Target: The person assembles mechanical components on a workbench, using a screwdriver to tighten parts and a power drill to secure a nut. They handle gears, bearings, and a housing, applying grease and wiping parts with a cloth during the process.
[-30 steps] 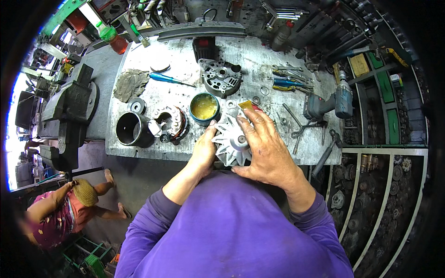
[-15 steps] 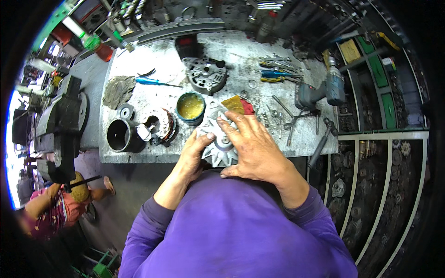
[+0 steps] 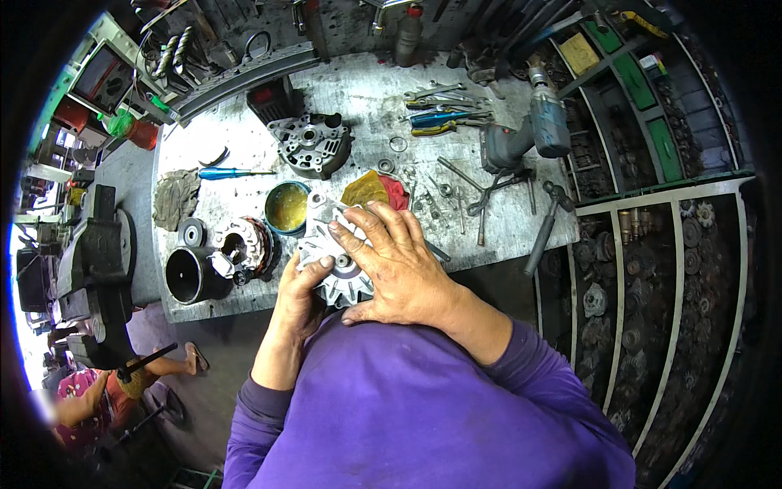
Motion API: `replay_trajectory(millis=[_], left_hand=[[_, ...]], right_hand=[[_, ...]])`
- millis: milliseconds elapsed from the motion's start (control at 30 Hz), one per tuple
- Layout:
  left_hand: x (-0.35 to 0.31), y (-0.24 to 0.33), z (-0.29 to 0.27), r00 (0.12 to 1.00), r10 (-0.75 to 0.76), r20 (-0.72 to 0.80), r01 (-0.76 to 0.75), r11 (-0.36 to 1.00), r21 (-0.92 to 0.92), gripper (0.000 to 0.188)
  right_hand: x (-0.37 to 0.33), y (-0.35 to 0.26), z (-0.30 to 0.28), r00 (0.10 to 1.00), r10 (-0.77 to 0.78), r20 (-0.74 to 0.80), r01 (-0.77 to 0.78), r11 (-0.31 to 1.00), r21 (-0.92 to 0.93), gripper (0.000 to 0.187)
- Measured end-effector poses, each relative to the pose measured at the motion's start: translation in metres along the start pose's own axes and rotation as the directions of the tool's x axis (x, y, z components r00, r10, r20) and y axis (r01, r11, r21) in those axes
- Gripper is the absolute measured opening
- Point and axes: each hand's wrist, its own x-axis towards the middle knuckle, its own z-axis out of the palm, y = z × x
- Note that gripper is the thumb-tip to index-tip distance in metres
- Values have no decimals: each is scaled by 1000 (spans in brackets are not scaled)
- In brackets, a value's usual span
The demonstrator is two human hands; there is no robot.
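At the front edge of the workbench I hold a silver alternator end housing (image 3: 334, 283) with a finned, vented rim and a shaft end showing at its middle. My left hand (image 3: 300, 295) grips its left side, thumb on top near the hub. Over its right side lies my right hand (image 3: 399, 265), fingers curved across the face and thumb at the near rim. The housing's underside is hidden. Just beyond it stand a tub of yellow grease (image 3: 288, 207) and a yellow and red cloth (image 3: 376, 191). A copper-wound stator (image 3: 244, 248) rests to the left.
Farther back sits another alternator housing (image 3: 311, 145). A blue screwdriver (image 3: 236, 173), wrenches and pliers (image 3: 444, 114), a cordless drill (image 3: 529, 134) and a hammer (image 3: 550, 224) lie around the bench. A dark cylinder (image 3: 191, 275) stands front left, near a vise (image 3: 102, 261). Part shelves (image 3: 643, 318) line the right.
The view has swung, so the bench and its contents sit farther left and turned in the picture. Both hands keep their hold on the housing, tilted slightly differently.
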Motion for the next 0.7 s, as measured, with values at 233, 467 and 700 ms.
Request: replay_trajectory(millis=[233,467,700], left_hand=[[1,-2,5,999,7,-32,-4,996,87,64],[3,-9,4,996,28,-81,-19,994,110,74],[8,-8,-3,999,29,-42,-26,998,55,75]], right_hand=[[-1,-23,8,970,232,-75,-239,965,-104,128],[-16,90,-30,830,418,-370,-402,907,123,47],[-37,212,13,799,601,-38,-598,786,-156,34]])
